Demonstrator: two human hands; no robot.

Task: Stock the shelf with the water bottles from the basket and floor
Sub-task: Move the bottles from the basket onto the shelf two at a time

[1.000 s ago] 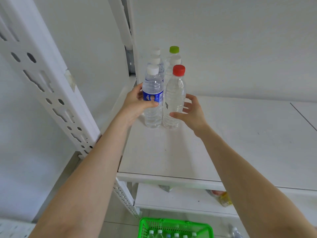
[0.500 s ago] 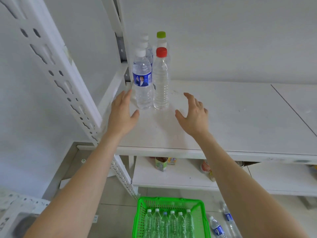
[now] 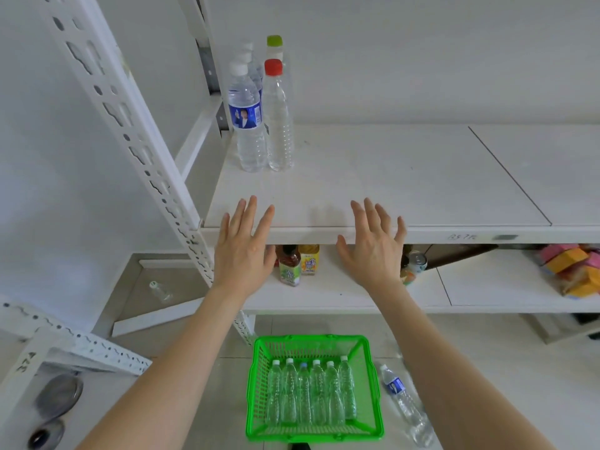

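Grip: left hand (image 3: 245, 251) and right hand (image 3: 373, 251) both spread, fingers straight, holding nothing, palms down over the near edge of the shelf (image 3: 406, 177).

Far left corner of shelf: blue-label bottle (image 3: 247, 125) and red-cap bottle (image 3: 278, 125) upright, touching. Green-cap bottle (image 3: 274, 43) in file behind. Packed into the corner, presumably to keep the board free for further rows.

Remaining stock: six bottles (image 3: 311, 394) lying side by side in the green basket (image 3: 311, 338) on the floor. One floor bottle (image 3: 402, 401) just right of it.

Judged next: reach down.

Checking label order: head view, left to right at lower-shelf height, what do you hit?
Left hand → dark bottle → yellow bottle → right hand → can → coloured packs.
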